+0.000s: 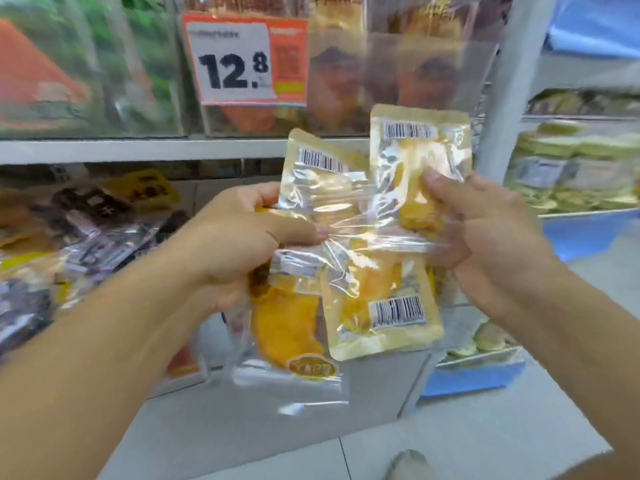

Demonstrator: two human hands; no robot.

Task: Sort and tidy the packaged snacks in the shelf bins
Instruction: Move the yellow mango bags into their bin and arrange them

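I hold several clear snack packets of yellow dried fruit in front of the shelf. My left hand [239, 244] grips a packet with a barcode at its top [322, 188], and another packet [287, 327] hangs below it, logo side out. My right hand [491, 230] pinches an upright packet [419, 174] with the thumb on its front. A fourth packet [384, 306] hangs upside down between the hands, barcode at the bottom; which hand holds it is hidden.
Clear shelf bins [104, 81] above hold orange and green packs behind an orange price tag [242, 60] reading 12.8. Dark and yellow packets [86, 230] lie in the lower left bin. Yellow-green packs [575, 168] fill the right-hand shelf. A shoe [408, 465] shows on the tiled floor.
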